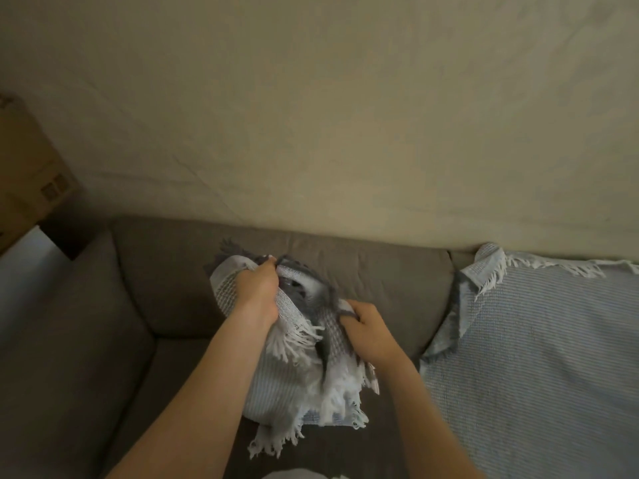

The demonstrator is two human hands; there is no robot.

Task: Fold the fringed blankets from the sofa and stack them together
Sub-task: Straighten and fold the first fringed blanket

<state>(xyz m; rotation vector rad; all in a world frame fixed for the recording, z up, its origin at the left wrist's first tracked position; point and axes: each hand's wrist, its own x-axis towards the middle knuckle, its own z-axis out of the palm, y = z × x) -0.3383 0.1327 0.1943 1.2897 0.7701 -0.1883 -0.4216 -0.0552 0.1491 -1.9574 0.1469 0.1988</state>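
Observation:
A bunched grey-and-white fringed blanket [297,382] hangs in front of me over the grey sofa [155,288], its white fringe dangling low. My left hand [257,288] grips a fold near the blanket's top edge. My right hand [368,331] pinches a dark grey part of the blanket a little lower and to the right. A second fringed blanket [539,357], pale blue-striped with white fringe along its top, lies spread flat over the sofa's right side.
The sofa's left armrest [62,340] rises at the left. A cardboard box [31,178] stands beyond it at the far left. A beige wall [328,115] fills the upper part of the view.

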